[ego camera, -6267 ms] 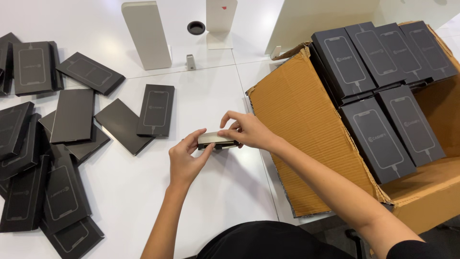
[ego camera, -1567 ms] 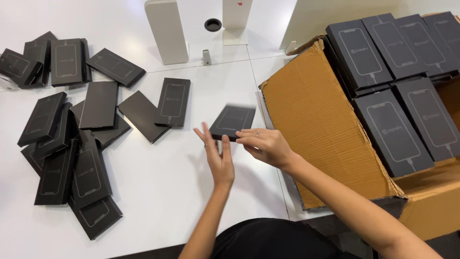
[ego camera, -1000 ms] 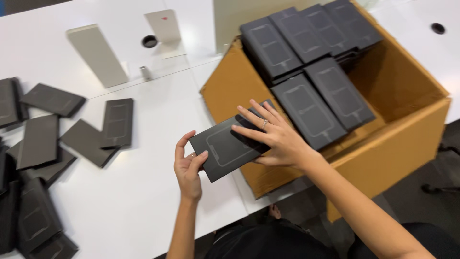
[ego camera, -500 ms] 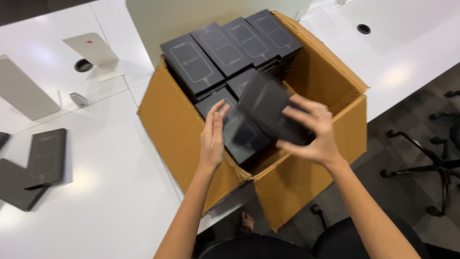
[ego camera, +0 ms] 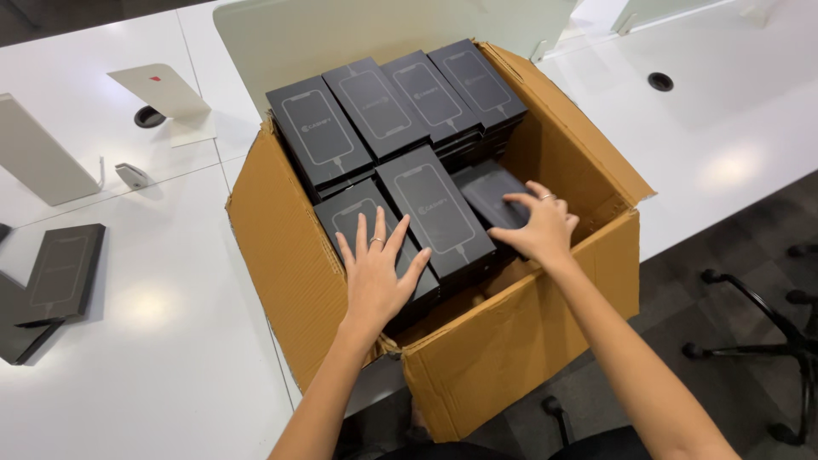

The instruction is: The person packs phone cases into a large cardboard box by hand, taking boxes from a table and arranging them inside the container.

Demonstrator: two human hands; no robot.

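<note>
Right hand (ego camera: 541,228) grip now presses the black box (ego camera: 494,192) down into the cardboard carton (ego camera: 511,358), off the counter (ego camera: 170,341); left hand (ego camera: 375,277), fingers spread, steadies neighbouring boxes (ego camera: 362,223).

White desks (ego camera: 128,375) with glossy tops reflecting overhead light, each with a round black cable hole (ego camera: 659,82). A pale green frosted divider panel (ego camera: 383,30) stands between desks. Dark grey carpet floor (ego camera: 733,341) at right, bearing a black wheeled chair base (ego camera: 767,341).
</note>
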